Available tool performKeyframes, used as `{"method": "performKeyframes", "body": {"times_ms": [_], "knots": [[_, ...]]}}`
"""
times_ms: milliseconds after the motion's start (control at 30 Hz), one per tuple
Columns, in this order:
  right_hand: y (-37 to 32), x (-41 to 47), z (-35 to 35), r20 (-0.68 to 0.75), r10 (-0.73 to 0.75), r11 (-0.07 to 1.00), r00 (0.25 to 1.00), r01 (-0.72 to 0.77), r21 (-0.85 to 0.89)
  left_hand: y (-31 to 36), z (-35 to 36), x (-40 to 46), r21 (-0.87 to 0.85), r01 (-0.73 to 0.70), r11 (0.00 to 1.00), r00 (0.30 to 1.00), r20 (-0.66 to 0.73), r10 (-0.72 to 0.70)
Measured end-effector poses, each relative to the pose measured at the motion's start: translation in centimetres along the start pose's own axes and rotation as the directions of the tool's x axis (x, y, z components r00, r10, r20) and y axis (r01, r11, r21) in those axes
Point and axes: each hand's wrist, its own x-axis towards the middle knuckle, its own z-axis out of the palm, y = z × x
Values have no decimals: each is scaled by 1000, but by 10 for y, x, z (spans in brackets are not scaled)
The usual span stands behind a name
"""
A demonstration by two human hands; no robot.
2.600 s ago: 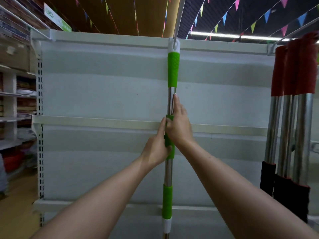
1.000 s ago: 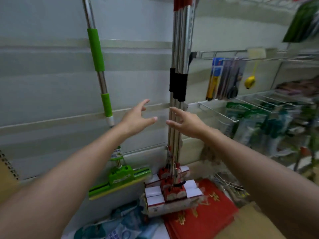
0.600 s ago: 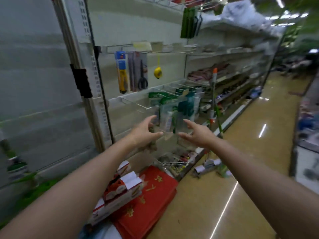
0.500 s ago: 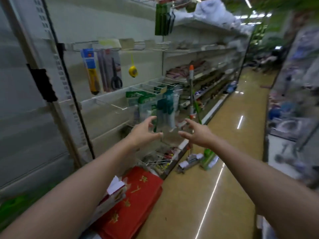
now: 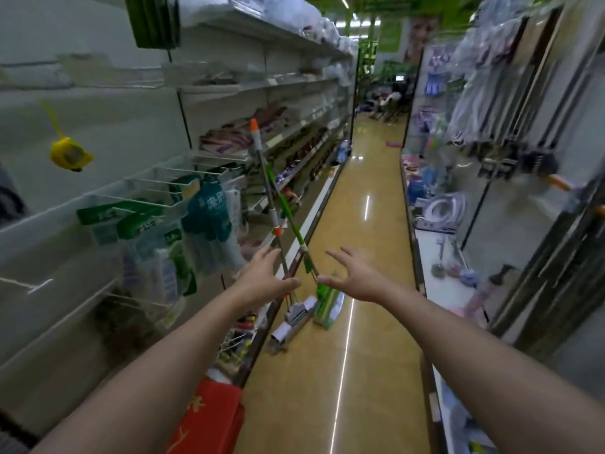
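Left hand (image 5: 263, 280) and right hand (image 5: 355, 277) hover spread near mops (image 5: 325, 304); writing on packets (image 5: 204, 221) blurred.

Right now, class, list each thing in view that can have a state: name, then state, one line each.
left hand: open, reaching toward the mops
right hand: open, fingers spread, holding nothing
orange-tipped mop: leaning on the shelving, head on the floor
green mop: leaning, crossing the other mop, head on floor
yellow tape measure: hanging by its strap
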Motion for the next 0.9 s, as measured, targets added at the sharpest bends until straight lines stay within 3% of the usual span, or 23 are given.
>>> {"method": "performKeyframes", "body": {"times_ms": [367,567,900], "knots": [[59,177,-24,-24,60,998,998,-60,7,-12,14,196,-27,-43,999,999,26,44],[123,288,-39,6,50,999,999,-50,14,-14,54,297,-52,69,996,996,66,-65],[222,492,-109,131,-35,993,991,20,115,26,65,481,-289,289,913,943,-75,-323]]}}
